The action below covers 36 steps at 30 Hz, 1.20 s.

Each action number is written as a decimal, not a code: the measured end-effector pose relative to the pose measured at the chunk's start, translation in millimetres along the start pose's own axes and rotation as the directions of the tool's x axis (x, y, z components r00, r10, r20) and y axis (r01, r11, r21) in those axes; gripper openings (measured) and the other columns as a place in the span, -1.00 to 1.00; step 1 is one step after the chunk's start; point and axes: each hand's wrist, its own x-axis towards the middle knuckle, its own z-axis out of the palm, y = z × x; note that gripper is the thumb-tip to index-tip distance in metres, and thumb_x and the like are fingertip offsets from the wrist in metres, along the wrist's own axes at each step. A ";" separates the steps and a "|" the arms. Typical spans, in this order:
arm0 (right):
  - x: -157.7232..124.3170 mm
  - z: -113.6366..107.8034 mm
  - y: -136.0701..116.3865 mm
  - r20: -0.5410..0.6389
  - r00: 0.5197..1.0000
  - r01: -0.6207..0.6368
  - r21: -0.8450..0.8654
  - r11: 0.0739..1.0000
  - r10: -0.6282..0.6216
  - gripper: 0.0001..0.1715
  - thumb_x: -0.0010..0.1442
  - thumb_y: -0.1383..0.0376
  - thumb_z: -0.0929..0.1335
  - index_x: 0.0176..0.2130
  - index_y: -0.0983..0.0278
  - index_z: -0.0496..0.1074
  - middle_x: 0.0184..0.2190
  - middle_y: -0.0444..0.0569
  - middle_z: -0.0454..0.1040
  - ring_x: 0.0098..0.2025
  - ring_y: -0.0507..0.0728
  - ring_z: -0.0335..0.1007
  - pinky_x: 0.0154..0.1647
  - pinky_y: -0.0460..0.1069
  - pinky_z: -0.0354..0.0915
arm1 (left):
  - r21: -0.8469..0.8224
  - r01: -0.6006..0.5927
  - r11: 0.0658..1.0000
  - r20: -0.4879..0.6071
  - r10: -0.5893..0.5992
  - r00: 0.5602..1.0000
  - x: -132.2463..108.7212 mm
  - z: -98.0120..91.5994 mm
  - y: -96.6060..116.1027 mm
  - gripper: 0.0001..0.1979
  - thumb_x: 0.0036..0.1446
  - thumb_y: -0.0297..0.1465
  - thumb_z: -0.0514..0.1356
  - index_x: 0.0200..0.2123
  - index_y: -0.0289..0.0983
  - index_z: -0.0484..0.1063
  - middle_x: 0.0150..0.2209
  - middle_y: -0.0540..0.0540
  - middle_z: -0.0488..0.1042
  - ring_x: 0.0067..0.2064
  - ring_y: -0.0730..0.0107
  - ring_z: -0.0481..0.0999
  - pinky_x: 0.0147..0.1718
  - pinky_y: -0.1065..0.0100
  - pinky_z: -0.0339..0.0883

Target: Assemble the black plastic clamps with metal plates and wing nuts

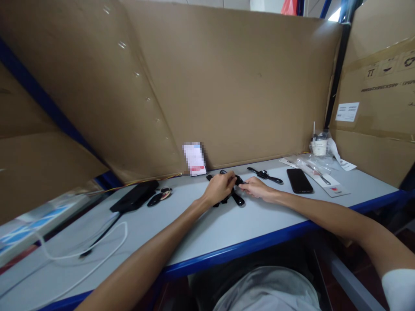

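Observation:
Near the middle of the table my left hand [220,188] and my right hand [257,189] are close together. Both are closed on a black spokeshave [240,180], much of which the fingers cover. Just under and beside my left hand lies another black tool with a rounded handle [239,198]; the rest of it is mostly hidden. A similar black spokeshave [264,174], with a handle at each end, rests on the table beyond my right hand.
A black phone [299,180] and plastic packaging [319,175] lie at the right, with a bagged cup [319,144] behind. A blurred card [193,159] leans on the cardboard wall [233,86]. Leftward are a black case [138,195], keys [158,196] and a white cable [112,248].

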 end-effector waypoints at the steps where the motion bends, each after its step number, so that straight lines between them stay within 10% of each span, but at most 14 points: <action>1: -0.5 0.1 -0.4 -0.001 1.000 -0.002 0.001 1.000 0.002 -0.66 0.36 0.32 0.30 -0.47 0.28 0.27 -0.69 -0.26 0.15 -0.69 -0.09 -0.09 -0.69 -0.13 -0.16 | -0.025 0.013 1.000 0.001 -0.013 1.000 0.3 1.3 0.0 -0.77 0.35 -0.31 -0.01 -0.27 -0.22 0.39 -0.40 -0.08 0.58 -0.36 0.28 0.54 -0.39 0.35 0.17; 22: 1.1 -1.8 1.5 0.024 1.000 0.018 -0.030 0.999 -0.017 -0.65 0.37 0.31 0.29 -0.47 0.28 0.28 -0.72 -0.27 0.13 -0.70 -0.08 -0.09 -0.70 -0.10 -0.18 | 0.223 -0.125 0.967 0.079 0.110 0.991 -4.3 -4.9 -2.1 -0.79 0.35 -0.36 0.01 -0.02 -0.18 0.36 -0.26 -0.10 0.61 -0.27 0.19 0.57 -0.39 0.33 0.15; 36: 1.9 -6.2 3.9 0.089 0.994 0.075 -0.063 0.995 -0.069 -0.64 0.33 0.33 0.30 -0.50 0.26 0.21 -0.67 -0.25 0.12 -0.65 -0.06 -0.07 -0.64 -0.10 -0.14 | 0.016 -0.047 0.999 -0.008 0.048 0.999 1.5 11.6 -5.4 -0.87 0.28 -0.40 0.08 -0.14 -0.21 0.39 -0.30 -0.09 0.59 -0.26 0.22 0.57 -0.31 0.34 0.24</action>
